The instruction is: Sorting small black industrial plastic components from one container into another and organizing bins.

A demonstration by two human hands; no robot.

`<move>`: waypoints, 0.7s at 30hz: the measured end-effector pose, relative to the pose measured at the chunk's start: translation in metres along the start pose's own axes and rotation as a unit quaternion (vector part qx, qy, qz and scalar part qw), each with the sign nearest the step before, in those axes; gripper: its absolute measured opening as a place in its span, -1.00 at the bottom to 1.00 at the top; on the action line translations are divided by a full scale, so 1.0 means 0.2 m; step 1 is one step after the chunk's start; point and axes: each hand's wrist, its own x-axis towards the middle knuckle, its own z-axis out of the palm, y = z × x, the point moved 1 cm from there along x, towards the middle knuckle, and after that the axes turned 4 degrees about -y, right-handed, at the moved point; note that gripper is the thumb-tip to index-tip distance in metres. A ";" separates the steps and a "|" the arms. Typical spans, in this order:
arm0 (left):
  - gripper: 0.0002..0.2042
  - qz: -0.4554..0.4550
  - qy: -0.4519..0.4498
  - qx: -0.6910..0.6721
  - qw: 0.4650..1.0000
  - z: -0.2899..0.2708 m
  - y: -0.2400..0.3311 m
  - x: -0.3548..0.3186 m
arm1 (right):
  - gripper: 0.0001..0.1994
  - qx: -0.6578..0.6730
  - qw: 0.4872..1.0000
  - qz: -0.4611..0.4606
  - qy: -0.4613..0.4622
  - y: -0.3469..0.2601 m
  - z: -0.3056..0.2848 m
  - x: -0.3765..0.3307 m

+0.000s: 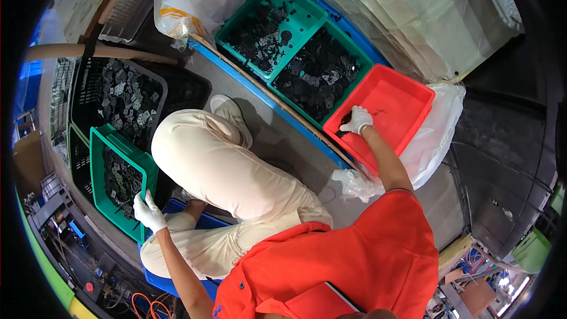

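My left hand [150, 212], in a white glove, grips the near rim of a tilted green bin [145, 168] at the left. Small flat black parts [121, 177] lie inside that bin. My right hand [358, 121], also gloved, is inside the red tray [401, 91] at its left wall. Dark pieces [344, 123] show at its curled fingers; their exact shape is hidden. A few thin dark bits [380, 112] lie on the tray floor beside the hand.
Two green bins, a far one [307, 9] and a nearer one [283, 85], hold black parts beside the red tray. A black crate [162, 91] of similar parts stands at the left. Plastic bags [440, 124] surround the trays. A blue-edged board [260, 91] runs along the bins.
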 end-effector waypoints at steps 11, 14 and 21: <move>-0.81 0.010 0.017 -0.014 1.000 -0.02 0.07 0.00 | -0.46 0.451 0.888 0.081 -0.043 -0.07 0.30 0.00; -0.82 0.017 0.027 -0.011 0.999 -0.04 0.07 0.00 | -0.53 0.506 0.853 0.126 -0.012 -0.14 0.31 0.02; -0.82 0.026 0.033 -0.013 0.999 -0.03 0.07 0.00 | -0.51 0.554 0.810 0.195 -0.002 -0.16 0.36 0.12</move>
